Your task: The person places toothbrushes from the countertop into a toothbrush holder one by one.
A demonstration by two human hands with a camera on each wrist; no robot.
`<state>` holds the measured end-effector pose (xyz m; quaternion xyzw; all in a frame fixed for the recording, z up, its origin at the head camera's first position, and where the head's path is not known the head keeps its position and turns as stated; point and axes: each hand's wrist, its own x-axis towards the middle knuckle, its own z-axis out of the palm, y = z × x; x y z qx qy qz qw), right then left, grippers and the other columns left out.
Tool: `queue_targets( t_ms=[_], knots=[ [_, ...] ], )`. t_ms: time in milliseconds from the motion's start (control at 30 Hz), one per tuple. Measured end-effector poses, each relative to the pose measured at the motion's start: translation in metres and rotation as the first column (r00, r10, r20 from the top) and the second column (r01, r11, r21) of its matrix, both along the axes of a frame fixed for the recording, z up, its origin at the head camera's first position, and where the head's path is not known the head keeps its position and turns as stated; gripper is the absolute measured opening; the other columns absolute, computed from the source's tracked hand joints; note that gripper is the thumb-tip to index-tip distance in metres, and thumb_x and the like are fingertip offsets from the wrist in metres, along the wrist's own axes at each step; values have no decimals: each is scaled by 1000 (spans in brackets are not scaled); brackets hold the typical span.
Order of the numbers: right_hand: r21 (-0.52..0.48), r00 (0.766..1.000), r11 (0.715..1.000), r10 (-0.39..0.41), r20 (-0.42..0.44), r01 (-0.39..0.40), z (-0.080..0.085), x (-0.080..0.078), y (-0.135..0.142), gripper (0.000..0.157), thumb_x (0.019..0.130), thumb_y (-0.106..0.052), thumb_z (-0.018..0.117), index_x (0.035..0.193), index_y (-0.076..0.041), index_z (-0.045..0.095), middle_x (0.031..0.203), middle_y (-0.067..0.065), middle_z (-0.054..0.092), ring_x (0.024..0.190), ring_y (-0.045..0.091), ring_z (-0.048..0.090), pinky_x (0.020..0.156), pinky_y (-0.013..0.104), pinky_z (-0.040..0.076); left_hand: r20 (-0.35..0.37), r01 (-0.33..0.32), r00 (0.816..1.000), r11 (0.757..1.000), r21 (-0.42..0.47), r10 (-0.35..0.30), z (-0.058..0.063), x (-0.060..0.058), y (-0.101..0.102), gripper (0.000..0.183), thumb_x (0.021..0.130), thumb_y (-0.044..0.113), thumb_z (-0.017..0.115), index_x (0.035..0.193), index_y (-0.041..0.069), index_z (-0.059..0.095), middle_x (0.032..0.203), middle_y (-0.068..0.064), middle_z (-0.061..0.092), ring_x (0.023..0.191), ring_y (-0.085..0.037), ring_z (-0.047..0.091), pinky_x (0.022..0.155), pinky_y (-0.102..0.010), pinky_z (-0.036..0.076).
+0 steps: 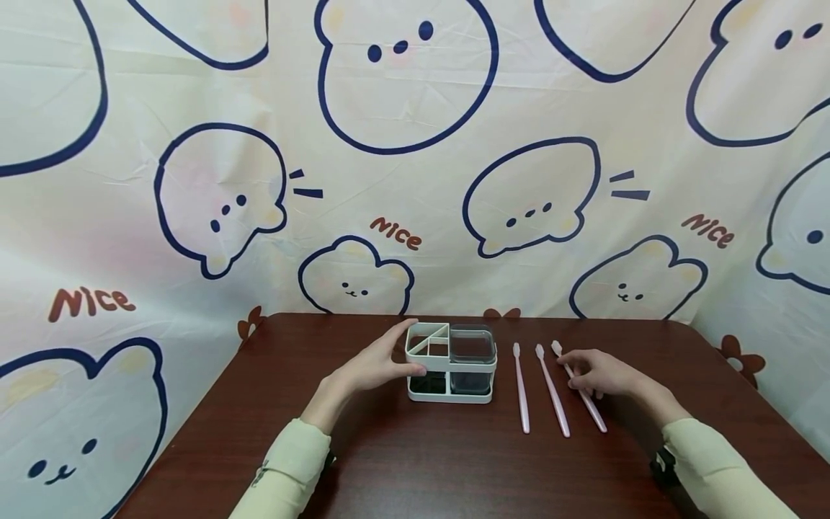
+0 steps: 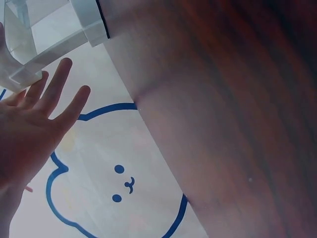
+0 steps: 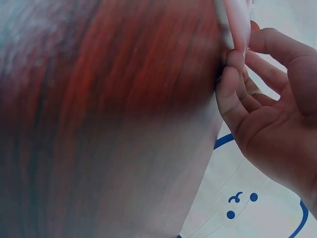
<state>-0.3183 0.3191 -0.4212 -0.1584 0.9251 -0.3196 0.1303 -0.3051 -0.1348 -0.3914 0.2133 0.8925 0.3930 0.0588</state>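
Note:
A white toothbrush holder (image 1: 452, 367) with divided compartments and a clear cup stands on the table. My left hand (image 1: 372, 367) grips its left side, thumb at the front and fingers up by the back edge. In the left wrist view, several fingers of the left hand (image 2: 29, 131) stretch out below the holder (image 2: 57, 49). My right hand (image 1: 606, 373) pinches the rightmost pink toothbrush (image 1: 594, 412) between thumb and fingers, near its head. Close up in the right wrist view, the toothbrush (image 3: 238, 22) shows at the fingertips of the right hand (image 3: 277, 114).
Two more pink toothbrushes, one (image 1: 521, 393) nearer the holder and one (image 1: 553, 393) in the middle, lie side by side with heads pointing away. The dark brown table (image 1: 486, 468) meets a cartoon-printed cloth (image 1: 441, 187) at the back and sides.

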Motion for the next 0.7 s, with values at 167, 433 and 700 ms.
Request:
queue_targets(
  t_ms=[167,433,700],
  knots=[
    [0,1000,1000,-10,-20,10,1,2,-1,46,92,-12,67,135,-1,55,83,7,55,61,18,56,50,30,49,4,6,1000,1000,7,-6,0,0,0,96,81,51,77,158,29,24,164,0,25,148,-27,30,115,-60,30],
    [-5,992,999,-53,-111,53,6,2,-2,47,93,-8,64,138,-1,50,85,8,55,57,18,54,49,30,48,9,15,1000,1000,19,-15,0,0,0,97,81,51,78,158,28,23,164,-1,25,147,-29,31,115,-61,30],
    [-14,990,998,-65,-125,64,14,3,-7,49,93,-5,63,140,-2,48,88,9,55,58,19,54,49,31,48,7,8,1000,1000,21,-9,0,-1,1,94,83,45,78,157,30,23,164,-1,24,148,-29,30,115,-61,29]
  ],
)
